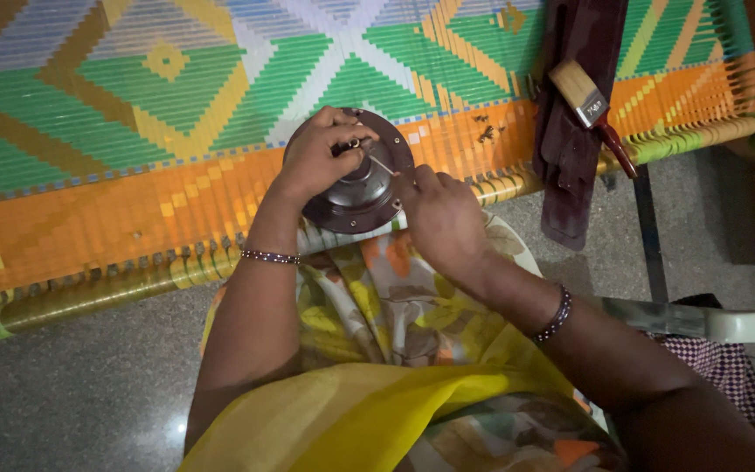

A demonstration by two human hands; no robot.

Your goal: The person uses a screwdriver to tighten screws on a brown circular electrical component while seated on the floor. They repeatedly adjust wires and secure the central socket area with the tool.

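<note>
Dim, warm indoor light; soft shadows, faint floor glare, perhaps slight edge blur.

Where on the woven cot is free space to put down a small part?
Free: the woven cot left of the left hand, and between the round metal housing and the dark strap. Crowded: around the right hand and the paintbrush.

Home: woven cot [133,201], stone floor [72,385]
</note>
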